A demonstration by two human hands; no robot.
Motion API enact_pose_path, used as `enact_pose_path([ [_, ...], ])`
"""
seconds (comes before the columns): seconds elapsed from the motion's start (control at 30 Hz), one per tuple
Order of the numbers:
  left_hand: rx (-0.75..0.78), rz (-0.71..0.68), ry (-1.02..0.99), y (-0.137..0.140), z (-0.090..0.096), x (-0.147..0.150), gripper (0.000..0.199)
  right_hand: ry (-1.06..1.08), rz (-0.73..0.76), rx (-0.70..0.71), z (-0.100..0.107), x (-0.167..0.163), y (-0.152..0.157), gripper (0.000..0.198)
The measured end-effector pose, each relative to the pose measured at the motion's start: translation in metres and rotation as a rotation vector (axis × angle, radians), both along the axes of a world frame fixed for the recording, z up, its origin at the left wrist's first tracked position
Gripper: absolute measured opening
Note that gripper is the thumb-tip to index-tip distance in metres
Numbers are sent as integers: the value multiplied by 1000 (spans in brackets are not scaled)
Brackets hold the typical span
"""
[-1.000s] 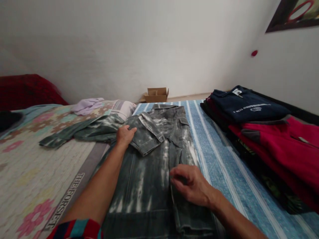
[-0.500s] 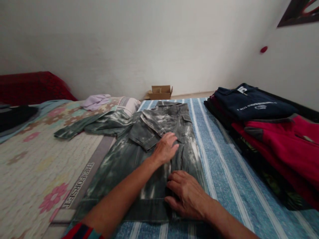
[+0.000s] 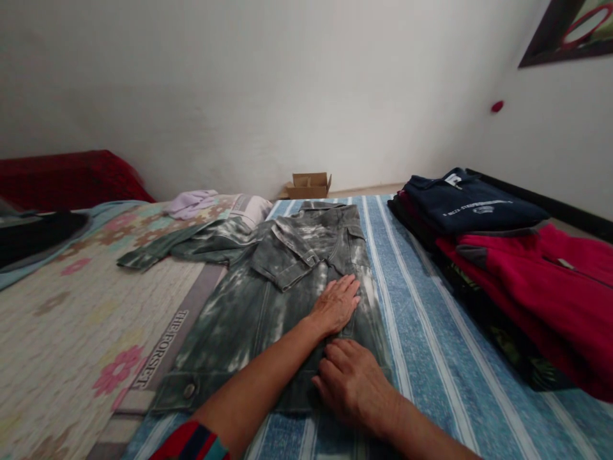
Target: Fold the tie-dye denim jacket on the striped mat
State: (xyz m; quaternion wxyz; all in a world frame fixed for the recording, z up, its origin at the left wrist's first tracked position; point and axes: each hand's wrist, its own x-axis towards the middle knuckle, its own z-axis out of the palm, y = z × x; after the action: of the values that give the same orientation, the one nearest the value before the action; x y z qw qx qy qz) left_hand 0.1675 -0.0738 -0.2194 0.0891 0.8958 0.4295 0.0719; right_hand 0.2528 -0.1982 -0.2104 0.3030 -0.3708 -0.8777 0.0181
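Observation:
A grey-green tie-dyed denim jacket (image 3: 239, 326) lies spread with its collar away from me. One sleeve is folded across its body; the other stretches out to the left. My left hand (image 3: 336, 305) rests flat on the jacket's right part, fingers extended, just below the folded sleeve's cuff. Close beneath it, my right hand (image 3: 357, 386) has its fingers curled against the cloth near the lower right hem. They appear to grip the jacket there, though the fingertips are partly hidden. A round button shows at the lower left hem.
Under the jacket lie a blue striped sheet (image 3: 431, 358) and, leftward, a floral quilt (image 3: 62, 326). Folded clothes are stacked at right, with a navy top (image 3: 474, 204) and a red garment (image 3: 555, 275). A lilac cloth (image 3: 191, 203) and a cardboard box (image 3: 309, 185) are near the wall.
My left hand has slid toward me and slightly right, from beside the folded cuff to flat on the jacket below it. My right hand stays near the hem, its fingers more curled. The view has shifted slightly.

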Motion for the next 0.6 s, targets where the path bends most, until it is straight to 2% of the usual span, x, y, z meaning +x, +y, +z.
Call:
enact_pose_path([
  [0.13,-17,2,0,0,1,1,44,33,-37,27,-7,-7,-11,13],
  [0.3,12,9,-17,1,-2,2,43,26,-35,-12,-12,-11,-15,13],
  [0.43,75,-3,-28,1,-4,2,40,79,-6,-14,-4,-10,-22,13],
  [0.6,116,14,-28,-5,5,4,33,255,28,83,13,7,-32,11],
])
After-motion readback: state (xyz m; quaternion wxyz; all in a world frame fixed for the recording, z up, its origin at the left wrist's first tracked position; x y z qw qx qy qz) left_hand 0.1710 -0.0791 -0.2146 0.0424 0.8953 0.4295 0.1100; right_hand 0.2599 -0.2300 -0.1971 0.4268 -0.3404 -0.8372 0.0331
